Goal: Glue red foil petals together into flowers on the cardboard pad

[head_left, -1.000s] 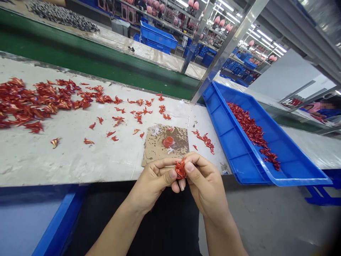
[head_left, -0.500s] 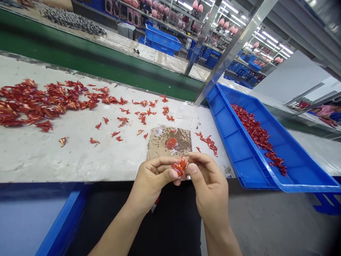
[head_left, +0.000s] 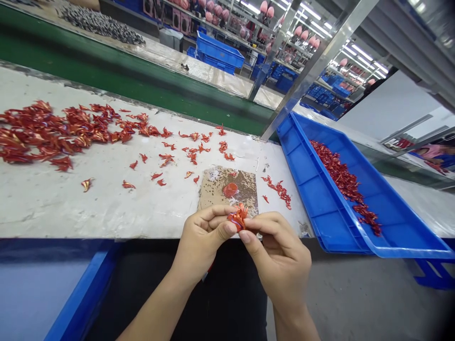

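Between my two hands, above the table's front edge, is a small red spiky piece (head_left: 239,217) with orange-gold highlights and a thin bluish-white line. My left hand (head_left: 206,232) pinches its left side between thumb and fingers. From the right, the thumb and fingertips of my right hand (head_left: 279,251) close on the same piece. Just beyond my fingers lies a stained cardboard square (head_left: 245,189) with a round red blob (head_left: 230,190) on it. Loose red pieces of a similar look (head_left: 194,154) are scattered on the white tabletop.
A large heap of red pieces (head_left: 71,128) covers the table's left side. At the right, a blue bin (head_left: 398,213) holds many small red pieces. A metal post (head_left: 313,71) rises behind the table, beside a green strip (head_left: 142,90). Another blue bin edge (head_left: 78,293) shows lower left.
My right hand's fingers have shifted from spread around the piece to a closer pinch on it. The piece has turned slightly between my fingers. The view has moved a little.
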A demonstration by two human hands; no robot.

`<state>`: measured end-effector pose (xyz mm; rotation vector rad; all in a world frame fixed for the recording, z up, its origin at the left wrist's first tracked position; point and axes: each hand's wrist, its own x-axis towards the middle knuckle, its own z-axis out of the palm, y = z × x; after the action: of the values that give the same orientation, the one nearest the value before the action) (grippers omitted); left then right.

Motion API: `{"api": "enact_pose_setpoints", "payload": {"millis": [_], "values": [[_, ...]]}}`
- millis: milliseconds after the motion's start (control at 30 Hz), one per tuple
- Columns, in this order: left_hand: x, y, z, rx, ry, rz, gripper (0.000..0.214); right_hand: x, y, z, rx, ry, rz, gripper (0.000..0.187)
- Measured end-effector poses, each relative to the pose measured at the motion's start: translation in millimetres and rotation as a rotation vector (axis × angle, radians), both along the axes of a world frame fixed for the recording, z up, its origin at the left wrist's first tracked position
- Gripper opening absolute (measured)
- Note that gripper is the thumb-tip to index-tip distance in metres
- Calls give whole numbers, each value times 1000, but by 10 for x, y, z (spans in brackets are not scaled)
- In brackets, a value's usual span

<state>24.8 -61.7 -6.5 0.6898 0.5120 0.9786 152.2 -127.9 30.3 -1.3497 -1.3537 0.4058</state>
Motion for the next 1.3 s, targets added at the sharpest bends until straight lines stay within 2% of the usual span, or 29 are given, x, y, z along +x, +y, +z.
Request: {"api": "enact_pose_setpoints", "payload": {"millis": [367, 667, 933, 1300], "values": [[20, -10, -24, -50, -49, 10, 30, 25, 45, -62, 132, -122, 11, 31], [-12, 14, -23, -55, -58, -18, 18, 20, 43, -93, 82, -124, -46, 20], [-19, 15, -21, -49, -61, -37, 19, -12, 67, -119, 55, -36, -43, 12], [-20, 38, 10, -25, -29, -41, 20, -52, 90, -118, 57, 54, -7, 12]]}}
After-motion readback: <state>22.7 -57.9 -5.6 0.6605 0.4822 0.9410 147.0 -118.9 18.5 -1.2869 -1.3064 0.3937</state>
